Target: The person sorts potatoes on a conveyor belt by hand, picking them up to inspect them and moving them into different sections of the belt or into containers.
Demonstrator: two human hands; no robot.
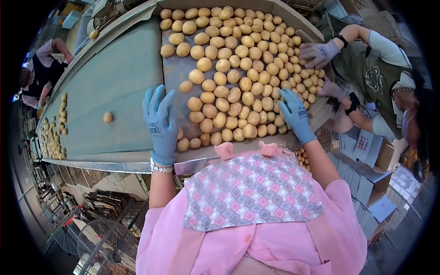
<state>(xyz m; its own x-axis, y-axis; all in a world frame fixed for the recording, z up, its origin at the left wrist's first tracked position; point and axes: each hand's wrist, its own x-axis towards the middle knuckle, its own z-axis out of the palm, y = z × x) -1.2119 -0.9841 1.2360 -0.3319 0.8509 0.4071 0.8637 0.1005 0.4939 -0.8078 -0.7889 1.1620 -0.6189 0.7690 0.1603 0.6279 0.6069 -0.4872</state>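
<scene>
My left hand point(160, 123), in a blue glove, is over the seam where the green belt point(110, 82) meets the sorting tray point(176, 85). Its fingers are spread and stretched out, with nothing in them. Many round yellow-tan fruits point(233, 95) cover most of the tray. My right hand point(295, 113), gloved in blue too, reaches onto the pile from the near side. Its fingers are apart and lie over the fruits. One fruit point(108, 117) sits alone on the belt.
Across the tray at the right, a co-worker's two gloved hands point(320, 54) touch the fruits. Another person point(43, 73) stands at the far left, near a cluster of fruits point(52, 140). White cartons point(362, 146) stand at the right. A fan point(107, 243) is below left.
</scene>
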